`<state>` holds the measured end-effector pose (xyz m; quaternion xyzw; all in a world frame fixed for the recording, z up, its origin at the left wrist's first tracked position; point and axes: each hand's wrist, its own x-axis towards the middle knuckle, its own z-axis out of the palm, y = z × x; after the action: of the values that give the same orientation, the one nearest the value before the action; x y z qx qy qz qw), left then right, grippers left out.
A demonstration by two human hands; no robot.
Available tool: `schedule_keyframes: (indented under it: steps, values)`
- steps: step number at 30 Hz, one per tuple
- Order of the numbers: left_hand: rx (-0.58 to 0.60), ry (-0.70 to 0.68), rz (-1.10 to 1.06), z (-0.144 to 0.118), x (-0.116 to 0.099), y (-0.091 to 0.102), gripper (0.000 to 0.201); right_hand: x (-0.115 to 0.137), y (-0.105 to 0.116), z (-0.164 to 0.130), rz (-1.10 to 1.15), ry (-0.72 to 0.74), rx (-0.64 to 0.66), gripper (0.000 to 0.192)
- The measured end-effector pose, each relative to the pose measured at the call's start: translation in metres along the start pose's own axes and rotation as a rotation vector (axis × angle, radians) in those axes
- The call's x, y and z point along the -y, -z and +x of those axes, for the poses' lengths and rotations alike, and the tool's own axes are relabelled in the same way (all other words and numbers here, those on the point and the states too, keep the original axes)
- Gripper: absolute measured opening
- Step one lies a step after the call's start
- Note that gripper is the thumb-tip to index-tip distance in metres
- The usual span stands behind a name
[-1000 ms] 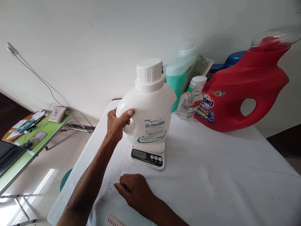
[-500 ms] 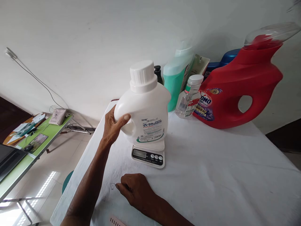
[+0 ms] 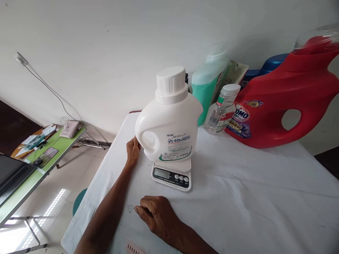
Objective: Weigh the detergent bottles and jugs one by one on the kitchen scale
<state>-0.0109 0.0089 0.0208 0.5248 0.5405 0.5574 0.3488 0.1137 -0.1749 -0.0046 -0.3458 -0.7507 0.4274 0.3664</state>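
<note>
White detergent jug (image 3: 169, 121) stands upright on a small digital kitchen scale (image 3: 172, 174), ribbed white cap on top, handle loop facing left, printed label facing the camera. Scale sits on a table covered with a white cloth (image 3: 238, 197); its display and a row of round buttons face the person, reading too small to make out.

Left hand (image 3: 132, 150) is beside the jug's lower left, just below the handle. Fingers loosely curled, fingertips at or very near the plastic; contact cannot be told for certain. It clasps nothing: the handle loop is free of fingers.

Right hand (image 3: 156, 216) rests on the cloth in front of the scale, well apart from it, loosely closed with knuckles up. Fingertips point left toward a small faint mark on the cloth. Whether anything is pinched between them cannot be told.

Behind the jug, against the white wall: a green bottle (image 3: 208, 90), a small clear bottle with a white cap (image 3: 221, 113), and a large red OMO detergent jug (image 3: 286, 102) with a clear cap, leaning, handle hole showing. A blue container (image 3: 267, 67) sits behind the red one.

Far left, lower down: a green folding table (image 3: 34, 173) with papers and small items, tiled floor beneath.
</note>
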Motion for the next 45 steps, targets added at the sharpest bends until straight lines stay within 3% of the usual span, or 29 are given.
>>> schedule_keyframes:
  steps: [5,11,20,26,38,45]
  values:
    - [0.063,-0.006,0.057,0.001,0.003,0.001,0.038,0.000,0.000,-0.001,-0.021,-0.005,0.014,0.044]
    - [0.116,-0.027,0.087,0.003,0.006,0.003,0.037,0.002,0.003,0.000,-0.029,-0.021,0.024,0.044]
    - [0.103,-0.014,0.173,0.003,-0.003,0.000,0.031,0.002,0.003,-0.001,0.003,-0.027,0.027,0.043]
    - [0.087,0.014,0.188,0.007,0.002,-0.001,0.028,0.001,0.003,-0.002,0.035,-0.052,0.035,0.044]
    - [0.084,0.003,0.168,0.005,0.002,-0.001,0.042,0.000,0.004,-0.002,0.010,-0.035,0.039,0.043]
    - [0.050,-0.024,0.021,0.006,-0.010,0.005,0.058,0.001,0.004,-0.001,0.008,-0.020,0.019,0.044]
